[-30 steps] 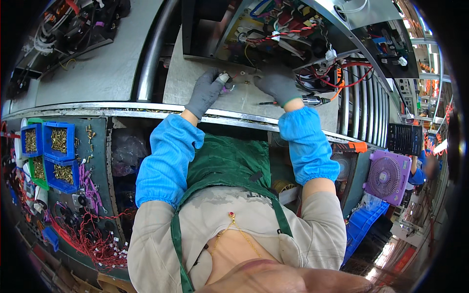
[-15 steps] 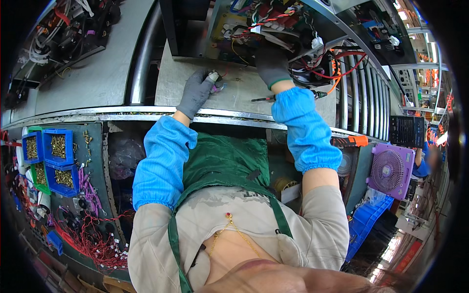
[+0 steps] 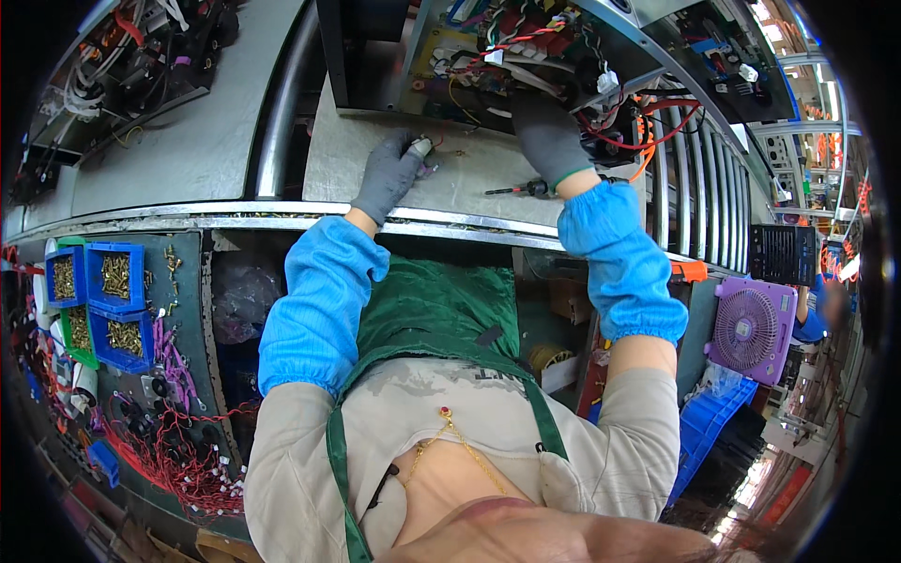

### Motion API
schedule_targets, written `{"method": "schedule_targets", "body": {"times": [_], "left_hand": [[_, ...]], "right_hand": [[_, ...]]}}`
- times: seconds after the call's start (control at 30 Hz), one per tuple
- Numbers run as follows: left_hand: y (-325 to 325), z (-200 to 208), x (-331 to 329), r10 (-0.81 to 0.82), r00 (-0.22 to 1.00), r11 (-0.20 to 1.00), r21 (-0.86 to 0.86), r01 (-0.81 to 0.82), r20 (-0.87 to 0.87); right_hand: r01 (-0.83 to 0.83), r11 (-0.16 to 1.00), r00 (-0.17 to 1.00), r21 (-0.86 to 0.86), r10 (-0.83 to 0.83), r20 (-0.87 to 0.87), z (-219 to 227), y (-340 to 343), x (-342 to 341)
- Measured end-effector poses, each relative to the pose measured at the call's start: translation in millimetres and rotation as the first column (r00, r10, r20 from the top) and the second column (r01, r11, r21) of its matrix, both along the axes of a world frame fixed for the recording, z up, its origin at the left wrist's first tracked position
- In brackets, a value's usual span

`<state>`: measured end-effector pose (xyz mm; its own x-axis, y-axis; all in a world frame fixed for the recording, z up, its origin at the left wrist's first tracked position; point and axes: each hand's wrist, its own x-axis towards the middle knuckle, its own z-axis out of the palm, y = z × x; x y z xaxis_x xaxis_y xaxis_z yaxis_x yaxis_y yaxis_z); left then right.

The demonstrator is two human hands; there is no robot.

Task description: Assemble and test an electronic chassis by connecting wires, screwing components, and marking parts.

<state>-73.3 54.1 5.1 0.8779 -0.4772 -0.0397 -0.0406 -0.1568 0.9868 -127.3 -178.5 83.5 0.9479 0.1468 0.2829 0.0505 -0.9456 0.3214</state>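
My left hand [image 3: 387, 176], in a grey glove, is closed round a small white cylindrical part [image 3: 420, 147] with a thin red wire, just above the metal worktop [image 3: 450, 192]. At the open metal housing [image 3: 340, 84], my right hand [image 3: 547, 141] reaches in among the cables; its glove is dark grey and its fingers are hidden. White connectors, twisted wires and a circuit board [image 3: 434, 56] fill that housing. Beneath my right wrist, a black power screwdriver [image 3: 537, 189] lies on the worktop, its bit pointing left.
Blue bins [image 3: 114, 278] of brass-coloured screws stand at the left, near a heap of red wires [image 3: 169, 460]. A metal roller [image 3: 280, 131] borders the worktop; more rollers [image 3: 699, 188] lie at the right. A purple fan [image 3: 748, 324] stands beyond them, with a person's blue sleeve [image 3: 809, 324] behind.
My right hand has moved right along the housing's wires, its forearm swinging right too. My left hand has shifted slightly right, still holding the white part.
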Motion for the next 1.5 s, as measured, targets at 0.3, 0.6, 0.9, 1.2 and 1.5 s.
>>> {"method": "schedule_targets", "body": {"times": [0.3,0.6,0.9,1.2,1.5], "left_hand": [[-2,-9,2,0.034,0.998,0.999,0.001,-0.035,0.055],[-10,8,-3,-0.036,0.999,0.996,-0.078,0.032,-0.041],[0,-14,-4,0.055,0.997,0.979,-0.191,-0.063,-0.048],[-31,3,10,-0.023,0.942,0.854,-0.496,-0.154,-0.334],[-38,5,18,0.013,0.955,0.89,-0.433,-0.146,-0.296]], "right_hand": [[-0.179,0.977,0.975,0.12,0.192,-0.108,-16,83,38],[0.01,0.995,0.98,0.097,0.009,-0.197,-80,76,118],[-0.082,0.985,0.878,0.151,0.143,-0.456,-17,95,91],[-0.136,0.961,0.958,0.24,0.19,-0.215,-25,61,64],[0.053,0.965,0.998,0.258,-0.043,-0.046,-26,36,48]]}}
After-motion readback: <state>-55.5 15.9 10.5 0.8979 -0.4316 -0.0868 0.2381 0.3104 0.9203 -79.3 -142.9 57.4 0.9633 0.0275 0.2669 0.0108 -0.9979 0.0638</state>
